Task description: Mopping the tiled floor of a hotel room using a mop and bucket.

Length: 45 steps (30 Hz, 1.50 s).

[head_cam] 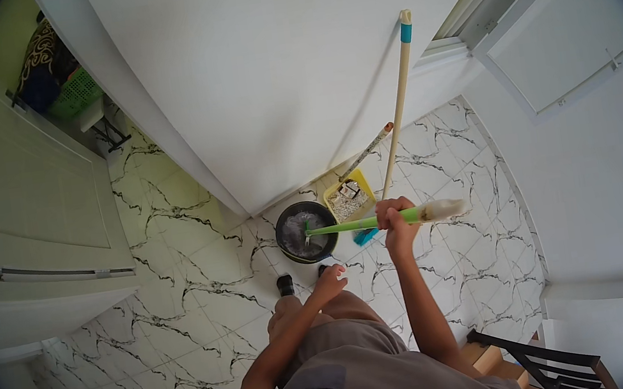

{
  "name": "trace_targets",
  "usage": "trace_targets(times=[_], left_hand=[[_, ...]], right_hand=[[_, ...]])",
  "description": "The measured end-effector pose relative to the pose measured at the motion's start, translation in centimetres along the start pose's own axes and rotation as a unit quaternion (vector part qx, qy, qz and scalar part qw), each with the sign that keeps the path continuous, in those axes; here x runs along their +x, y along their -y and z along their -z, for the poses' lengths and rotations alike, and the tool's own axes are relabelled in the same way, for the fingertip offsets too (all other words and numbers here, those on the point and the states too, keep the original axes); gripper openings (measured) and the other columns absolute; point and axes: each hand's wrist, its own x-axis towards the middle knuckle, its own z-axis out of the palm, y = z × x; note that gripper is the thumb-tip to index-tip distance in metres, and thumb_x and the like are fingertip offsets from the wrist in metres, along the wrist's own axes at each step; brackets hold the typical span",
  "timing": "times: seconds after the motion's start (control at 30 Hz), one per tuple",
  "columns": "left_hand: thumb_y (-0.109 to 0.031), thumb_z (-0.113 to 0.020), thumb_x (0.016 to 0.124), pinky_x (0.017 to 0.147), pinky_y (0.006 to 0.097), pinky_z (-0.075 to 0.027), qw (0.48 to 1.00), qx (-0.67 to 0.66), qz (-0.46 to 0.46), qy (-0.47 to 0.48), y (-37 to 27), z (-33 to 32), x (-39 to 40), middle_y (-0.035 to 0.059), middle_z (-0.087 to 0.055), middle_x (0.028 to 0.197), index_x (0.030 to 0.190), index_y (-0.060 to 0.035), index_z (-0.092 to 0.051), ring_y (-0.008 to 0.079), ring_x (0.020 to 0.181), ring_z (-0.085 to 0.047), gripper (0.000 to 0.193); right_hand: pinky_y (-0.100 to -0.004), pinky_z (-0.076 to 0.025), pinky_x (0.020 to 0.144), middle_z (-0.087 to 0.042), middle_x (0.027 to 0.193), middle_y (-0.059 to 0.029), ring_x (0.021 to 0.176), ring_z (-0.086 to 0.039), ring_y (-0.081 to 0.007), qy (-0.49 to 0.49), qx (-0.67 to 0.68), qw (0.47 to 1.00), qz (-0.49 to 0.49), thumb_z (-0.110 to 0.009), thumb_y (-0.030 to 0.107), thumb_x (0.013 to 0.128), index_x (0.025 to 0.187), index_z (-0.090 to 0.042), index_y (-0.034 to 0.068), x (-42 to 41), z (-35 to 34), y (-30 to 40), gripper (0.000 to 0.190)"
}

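My right hand (399, 226) grips the upper part of a light green mop handle (351, 226), whose pale end points right. The handle's lower end goes down into a black bucket (281, 240) that holds greyish, foamy water; the mop head is mostly hidden there. In front of my body my left hand (332, 284) holds nothing, its fingers curled loosely apart. Right beside the bucket lies a yellow dustpan (369, 181) with pale bits and a small packet in it. Near it, partly behind my right hand, are the blue bristles of a broom (365, 237).
The broom's beige pole (400, 85) leans against the white wall (248, 73). A black chair (545, 355) stands by wooden steps (499, 367) at lower right. At left is a door (39, 189), with a green basket (77, 94) beyond it. The floor (213, 302) is marble-patterned tile.
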Motion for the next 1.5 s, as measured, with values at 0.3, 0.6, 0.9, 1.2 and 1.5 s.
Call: trace_targets(times=[0.3, 0.6, 0.9, 1.2, 1.5], left_hand=[[-0.014, -0.057, 0.063, 0.067, 0.0326, -0.041, 1.000, -0.007, -0.001, 0.007, 0.4, 0.6, 0.1, 0.0124, -0.050, 0.083, 0.086, -0.0034, -0.048, 0.0252, 0.079, -0.050, 0.027], [-0.009, -0.059, 0.062, 0.063, 0.0290, -0.042, 1.000, -0.007, 0.005, 0.012, 1.0, 1.0, -0.3, 0.0099, -0.052, 0.077, 0.082, -0.0022, -0.050, 0.0204, 0.072, -0.051, 0.023], [-0.015, -0.058, 0.063, 0.064, 0.0316, -0.042, 0.999, -0.028, 0.011, 0.031, 2.7, 0.0, 1.3, 0.0118, -0.052, 0.077, 0.084, -0.0038, -0.050, 0.0246, 0.073, -0.052, 0.026], [-0.016, -0.057, 0.064, 0.063, 0.0296, -0.042, 0.997, -0.006, 0.060, 0.056, 5.4, 0.8, 2.6, 0.0116, -0.054, 0.077, 0.085, -0.0011, -0.051, 0.0211, 0.071, -0.053, 0.027], [-0.016, -0.056, 0.062, 0.062, 0.0342, -0.042, 0.997, 0.002, 0.068, 0.023, 7.3, 0.3, 4.9, 0.0101, -0.053, 0.072, 0.079, -0.0059, -0.050, 0.0249, 0.072, -0.052, 0.020]], right_hand=[[-0.0277, -0.038, 0.055, -0.039, 0.045, -0.0074, 0.039, -0.035, -0.0140, -0.103, 0.001, 0.994, -0.026, -0.046, 0.006, 0.062, 0.055, -0.037, 0.005, 0.6, 0.3, 1.7, 0.012], [-0.0298, -0.035, 0.054, -0.032, 0.035, -0.0036, 0.031, -0.029, -0.0129, 0.020, 0.011, 0.994, 0.103, -0.046, 0.014, 0.060, 0.049, -0.034, 0.007, 3.1, -3.4, 16.2, 0.018], [-0.0314, -0.037, 0.060, -0.037, 0.041, -0.0046, 0.039, -0.036, -0.0142, -0.042, -0.041, 0.998, 0.040, -0.050, 0.015, 0.067, 0.053, -0.036, 0.007, 1.4, -0.9, 4.5, 0.021], [-0.0279, -0.038, 0.064, -0.047, 0.060, -0.0067, 0.057, -0.044, -0.0139, -0.139, -0.099, 0.985, 0.034, -0.045, 0.005, 0.071, 0.068, -0.043, 0.001, -0.6, 3.5, -3.1, 0.005], [-0.0338, -0.037, 0.075, -0.051, 0.065, -0.0112, 0.072, -0.051, -0.0250, -0.256, -0.043, 0.959, -0.112, -0.044, 0.006, 0.067, 0.064, -0.044, 0.002, -5.7, 8.8, -12.7, 0.005]])
